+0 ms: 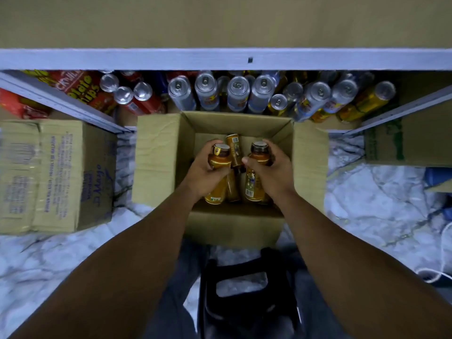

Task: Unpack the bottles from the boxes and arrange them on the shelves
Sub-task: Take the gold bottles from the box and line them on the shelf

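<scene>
Head view: an open box [234,123] is seen on the floor, its far wall just in front of the cans [237,94] that stand in rows under the shelf [146,58]. Inside the box the left hand [208,170] is curled round the shoulder of the left bottle [217,192], and the right hand [269,167] is wrapped round the neck and shoulder of the right bottle [253,184]. Both bottles are held upright near the box's near wall. A third bottle [233,148] lies tilted between the two, touching or nearly touching both, and at least one more is glimpsed beneath.

The step in hand is judged to be the lifting out of a pair. It is best done straight upward, so that the flaps at the left and right edges are not caught and the third bottle is not dragged along. The bottles should be kept apart, since they may be glass and could knock together. The grip is better taken on the body than on the cap, which might turn or slip. The middle of the shelf looks filled by cans, and bare board seems to show at its right end, so placement there should be planned before the arms are raised.

A closed carton [56,174] lies to the left of the box; a dark stool [244,285] is seen below the near wall.
</scene>
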`<state>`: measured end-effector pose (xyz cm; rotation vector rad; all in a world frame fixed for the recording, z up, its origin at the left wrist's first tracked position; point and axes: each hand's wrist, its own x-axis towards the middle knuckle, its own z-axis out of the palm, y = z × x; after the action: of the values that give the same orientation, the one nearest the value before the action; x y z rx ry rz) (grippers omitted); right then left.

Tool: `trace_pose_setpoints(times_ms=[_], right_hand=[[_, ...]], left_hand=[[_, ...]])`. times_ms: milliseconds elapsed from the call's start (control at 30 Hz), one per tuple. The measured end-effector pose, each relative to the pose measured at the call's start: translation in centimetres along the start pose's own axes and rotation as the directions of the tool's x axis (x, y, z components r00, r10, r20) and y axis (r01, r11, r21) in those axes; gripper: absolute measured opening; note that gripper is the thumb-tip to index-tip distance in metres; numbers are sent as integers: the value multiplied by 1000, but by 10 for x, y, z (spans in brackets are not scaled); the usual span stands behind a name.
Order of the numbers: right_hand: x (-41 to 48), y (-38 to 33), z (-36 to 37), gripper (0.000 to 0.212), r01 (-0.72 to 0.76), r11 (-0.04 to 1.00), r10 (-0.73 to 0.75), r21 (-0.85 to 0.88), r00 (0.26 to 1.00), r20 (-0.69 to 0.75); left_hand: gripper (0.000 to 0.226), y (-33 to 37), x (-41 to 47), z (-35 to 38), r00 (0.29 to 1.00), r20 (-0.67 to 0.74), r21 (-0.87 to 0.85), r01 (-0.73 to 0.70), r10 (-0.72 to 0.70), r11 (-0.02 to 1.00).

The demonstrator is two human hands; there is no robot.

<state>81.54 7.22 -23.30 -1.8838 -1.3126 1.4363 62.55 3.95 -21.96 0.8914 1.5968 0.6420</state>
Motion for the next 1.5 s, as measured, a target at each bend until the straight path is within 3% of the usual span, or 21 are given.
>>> trace_pose_setpoints(times_ms=[467, 833, 1033, 1267, 1500], right_hand=[[-175, -259, -139, 62, 232, 972, -231, 41, 973, -16], [-273, -459, -212, 59, 484, 869, -489, 103, 872, 19], [-298, -542, -220, 57, 598, 787, -609, 153, 792, 38], [-306, -643, -204, 60, 717, 687, -717, 118, 696, -50], [-299, -718, -179, 59, 793, 598, -778, 118, 609, -156]], left_hand=[[65, 267, -202, -63, 973, -133, -70, -201, 191, 977], [63, 447, -327, -137, 890, -214, -2, -413, 403, 911], [62, 515, -361, -189, 789, -239, 101, -560, 566, 822], [67, 590, -374, -270, 695, -213, 248, -642, 687, 726], [70, 638, -358, -332, 632, -192, 279, -698, 751, 659]])
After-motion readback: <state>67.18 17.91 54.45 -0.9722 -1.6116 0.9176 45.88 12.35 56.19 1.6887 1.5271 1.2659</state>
